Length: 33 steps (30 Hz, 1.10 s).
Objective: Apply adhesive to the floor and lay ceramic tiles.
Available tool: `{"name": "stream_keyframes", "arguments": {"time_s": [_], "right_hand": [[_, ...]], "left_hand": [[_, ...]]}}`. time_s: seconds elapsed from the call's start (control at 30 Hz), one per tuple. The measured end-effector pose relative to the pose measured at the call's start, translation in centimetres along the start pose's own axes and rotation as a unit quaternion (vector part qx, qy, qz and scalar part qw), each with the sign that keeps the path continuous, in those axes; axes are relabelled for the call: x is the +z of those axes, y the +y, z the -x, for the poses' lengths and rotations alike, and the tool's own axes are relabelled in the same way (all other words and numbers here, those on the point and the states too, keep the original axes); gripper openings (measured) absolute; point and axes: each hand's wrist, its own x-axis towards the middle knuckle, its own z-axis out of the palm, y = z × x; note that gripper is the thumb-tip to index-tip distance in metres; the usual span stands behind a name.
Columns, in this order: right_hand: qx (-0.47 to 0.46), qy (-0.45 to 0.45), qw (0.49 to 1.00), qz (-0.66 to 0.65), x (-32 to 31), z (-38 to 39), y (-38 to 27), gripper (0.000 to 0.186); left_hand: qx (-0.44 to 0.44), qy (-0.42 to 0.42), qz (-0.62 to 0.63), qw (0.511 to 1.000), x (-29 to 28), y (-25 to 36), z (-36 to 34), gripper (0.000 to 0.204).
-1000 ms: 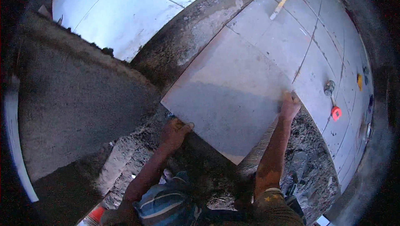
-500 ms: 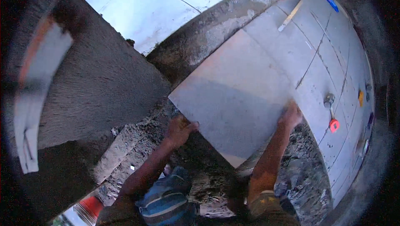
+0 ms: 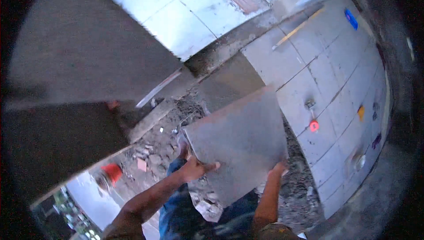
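Note:
A large square grey tile [image 3: 240, 136] is held tilted in front of me, between my two hands. My left hand [image 3: 196, 169] grips its left edge, the thumb lying on the top face and the other fingers mostly hidden. On the opposite edge, my right hand [image 3: 278, 169] is closed around the rim, its fingers partly underneath. Past the tile's far edge shows a patch of smooth grey-brown mortar [image 3: 232, 81]. It borders the laid light-grey tiles [image 3: 304, 78] on the right.
A tool with a red end [image 3: 314, 126] lies on the laid tiles, with a yellow strip [image 3: 298, 30], a blue object [image 3: 351, 19] and an orange-yellow object [image 3: 361, 112]. A pale strip [image 3: 158, 87] lies left of the mortar. Rubble [image 3: 150, 154] and an orange-red container [image 3: 111, 173] are lower left.
The tile has come back toward me and tilted, and the mortar patch beyond it now shows. Both hands still hold it. The view has shifted too.

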Motion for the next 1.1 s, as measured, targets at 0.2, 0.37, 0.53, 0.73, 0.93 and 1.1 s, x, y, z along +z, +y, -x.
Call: {"name": "stream_keyframes", "arguments": {"time_s": [0.2,0.37,0.53,0.73,0.93,1.1], "right_hand": [[-0.022,-0.155,0.97,0.185,-14.7,3.8,2.7,0.058],[-0.047,-0.206,0.912,0.35,-14.8,15.6,4.3,0.052],[0.056,-0.314,0.827,0.463,-10.7,27.5,11.0,0.044],[-0.513,-0.419,0.415,0.624,-1.8,33.3,19.4,0.044],[-0.476,-0.507,0.465,0.547,5.7,47.6,13.0,0.062],[-0.498,-0.482,0.467,0.55,12.2,41.2,10.8,0.042]], "left_hand": [[-0.023,-0.027,0.128,0.991,3.3,4.6,18.1,0.05],[-0.097,0.048,0.159,0.981,0.8,-0.2,26.3,0.047],[-0.014,0.239,0.174,0.955,-5.4,-3.8,34.5,0.034],[0.036,0.377,-0.075,0.923,-17.3,-2.4,39.1,0.042],[0.142,0.505,-0.215,0.824,-33.0,2.0,43.0,0.038],[0.16,0.546,-0.242,0.786,-45.7,9.4,39.9,0.04]]}}
